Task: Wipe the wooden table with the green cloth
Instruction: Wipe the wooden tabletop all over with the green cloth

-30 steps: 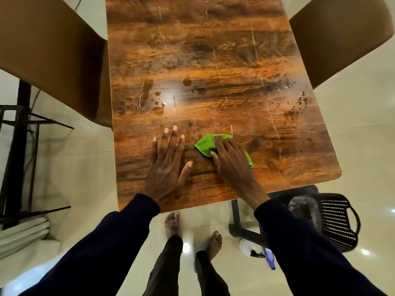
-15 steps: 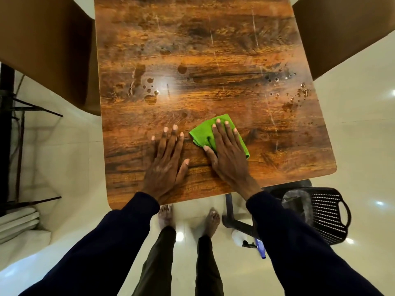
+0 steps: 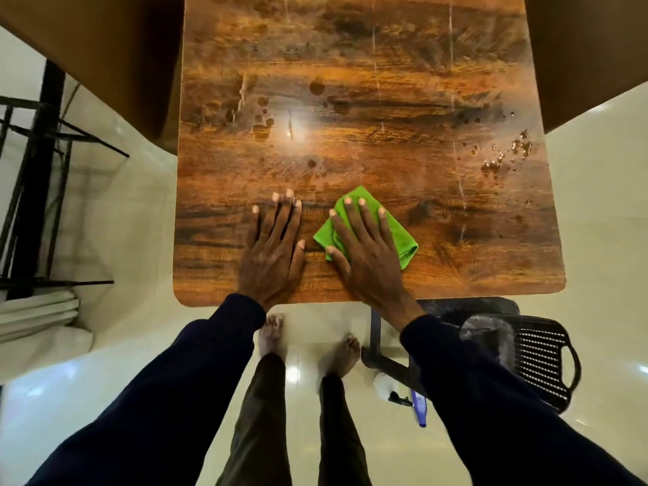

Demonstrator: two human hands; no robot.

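The wooden table point(image 3: 368, 64) fills the upper middle of the head view, with its near edge just above my feet. A folded green cloth point(image 3: 403, 236) lies flat near that edge, right of centre. My right hand point(image 3: 368, 254) presses down on the cloth with fingers spread, covering most of it. Beside it on the left, my left hand point(image 3: 273, 250) rests palm-down on bare wood, holding nothing. Water drops point(image 3: 261, 117) sit on the table at mid-left, and more drops point(image 3: 505, 156) lie near the right edge.
Brown chairs stand at the table's left point(image 3: 105, 47) and right point(image 3: 589, 47) sides. A black perforated basket point(image 3: 540, 359) and a spray bottle point(image 3: 403, 394) sit on the tiled floor under the near right corner. A black metal rack point(image 3: 38, 170) stands at the far left.
My right hand has slid the green cloth a little to the right and forward, with the fingers now spread flat over it. My left hand stays planted on the wood.
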